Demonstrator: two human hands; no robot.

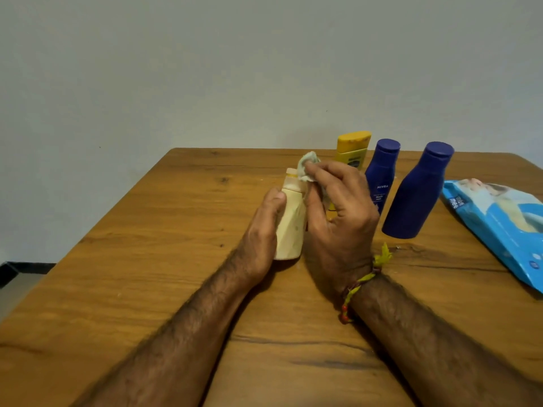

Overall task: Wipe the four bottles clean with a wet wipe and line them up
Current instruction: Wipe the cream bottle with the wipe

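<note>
I am working on the cream bottle point(290, 227), which is standing upright on the table point(147, 259), left of centre and nearest to me among the four. It is looking like a small, light plastic bottle with smooth sides, so I am judging it will tip or skid easily under a sideways rub and may turn slippery once wet. The safest hold seems to be low round the body, leaving the neck and cap free for wiping.

My left hand point(264, 230) is gripping that body from the left, thumb lying up against the shoulder, forearm resting along the table. My right hand point(338, 210) is pinching the wipe point(308, 168) between thumb and fingertips and holding it against the right side of the cap, wrist bent with the back of the hand facing me. A thread band point(361, 283) is circling that wrist.

Behind my right hand the yellow bottle point(352, 148) is standing, partly hidden. Just to its right the small blue bottle point(382, 174) and then the big blue bottle point(417, 192) are standing upright, near each other but apart. Whether they are wiped yet I cannot tell. Further right, the wipes pack point(499, 221) is lying flat at the table's edge.
</note>
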